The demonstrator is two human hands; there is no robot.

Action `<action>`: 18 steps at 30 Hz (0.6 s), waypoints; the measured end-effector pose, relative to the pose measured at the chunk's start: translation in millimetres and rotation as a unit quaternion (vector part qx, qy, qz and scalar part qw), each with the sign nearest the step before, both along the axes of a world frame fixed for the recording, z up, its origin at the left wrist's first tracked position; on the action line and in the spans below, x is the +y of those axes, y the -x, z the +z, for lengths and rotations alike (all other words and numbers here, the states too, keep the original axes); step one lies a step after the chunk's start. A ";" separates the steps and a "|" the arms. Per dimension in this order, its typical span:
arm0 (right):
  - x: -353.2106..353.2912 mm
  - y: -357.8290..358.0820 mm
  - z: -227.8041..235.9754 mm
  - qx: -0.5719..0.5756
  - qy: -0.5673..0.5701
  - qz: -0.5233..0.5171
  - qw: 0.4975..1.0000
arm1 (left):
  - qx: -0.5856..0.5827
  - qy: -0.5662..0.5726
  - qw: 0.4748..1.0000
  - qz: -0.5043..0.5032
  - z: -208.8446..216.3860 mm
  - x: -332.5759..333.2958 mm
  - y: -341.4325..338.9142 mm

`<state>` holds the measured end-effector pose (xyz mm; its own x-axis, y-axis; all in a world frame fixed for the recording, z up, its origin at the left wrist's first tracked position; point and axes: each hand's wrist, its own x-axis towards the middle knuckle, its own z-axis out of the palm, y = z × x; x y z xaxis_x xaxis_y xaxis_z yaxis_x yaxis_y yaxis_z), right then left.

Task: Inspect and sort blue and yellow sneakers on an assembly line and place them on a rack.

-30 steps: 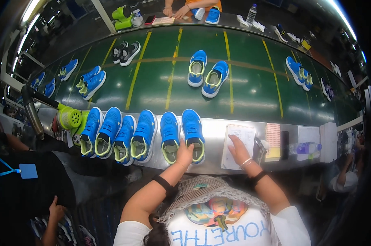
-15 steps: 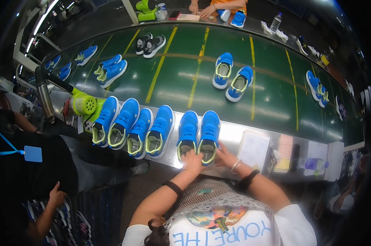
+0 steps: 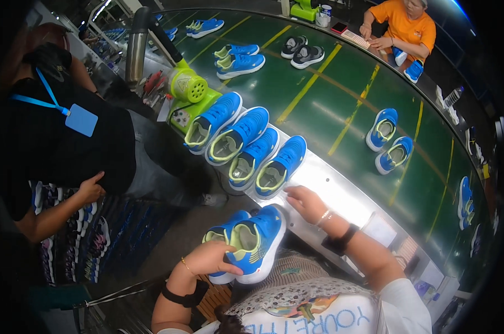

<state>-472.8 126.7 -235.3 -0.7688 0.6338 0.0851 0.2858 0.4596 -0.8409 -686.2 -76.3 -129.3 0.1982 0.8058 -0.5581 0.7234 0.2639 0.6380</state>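
The place is a shoe factory floor, built around a long green conveyor belt [image 3: 319, 111] marked with yellow cross lines. Sneaker pairs [image 3: 242, 65] sit spaced out on the belt. Along the belt's near edge runs a steel ledge [image 3: 331, 195] bearing lined-up blue sneakers [image 3: 290, 155] and a lime-green machine [image 3: 189, 86]. An orange-shirted worker [image 3: 406, 26] is beyond the belt; a worker with a badge [image 3: 82, 120] is on its near side.

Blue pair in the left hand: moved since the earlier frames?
Yes. Against the steel counter, the blue pair has come off its top, to beyond its near edge, in the left hand.
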 end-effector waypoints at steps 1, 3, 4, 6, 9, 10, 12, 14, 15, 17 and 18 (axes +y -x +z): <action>-0.7 28.1 -6.5 -0.020 -0.105 0.037 0.994 | 0.028 -0.003 0.999 0.033 0.3 -16.2 1.6; -8.8 83.5 -17.1 -0.191 -0.170 0.023 0.966 | 0.052 0.010 0.995 0.079 -6.3 -45.3 8.1; -14.6 109.2 -19.3 -0.264 -0.177 0.022 0.948 | 0.075 0.025 0.989 0.122 -10.0 -57.9 11.9; -15.2 149.0 -19.7 -0.376 -0.085 0.020 0.922 | 0.075 0.023 0.986 0.147 -10.0 -70.0 18.0; -15.3 171.2 -40.2 -0.413 -0.107 0.004 0.905 | 0.001 0.026 0.976 0.217 -23.7 -91.8 31.2; -11.5 166.9 -50.4 -0.393 -0.113 -0.012 0.912 | -0.003 0.021 0.976 0.216 -27.4 -92.6 36.0; -10.7 154.8 -40.0 -0.382 -0.126 0.013 0.915 | -0.027 0.017 0.955 0.294 -30.2 -93.6 43.7; -5.8 125.9 -33.9 -0.410 -0.134 0.029 0.902 | -0.018 -0.004 0.958 0.288 -42.5 -85.4 54.0; -5.7 109.9 -27.3 -0.434 -0.134 0.032 0.890 | 0.020 -0.031 0.963 0.268 -36.2 -71.7 58.3; -1.3 67.4 -19.0 -0.450 -0.128 0.039 0.883 | 0.062 -0.100 0.963 0.244 -41.6 -54.8 60.7; 0.9 42.7 -21.3 -0.445 -0.122 0.047 0.886 | 0.019 -0.043 0.964 0.262 -38.4 -40.7 62.5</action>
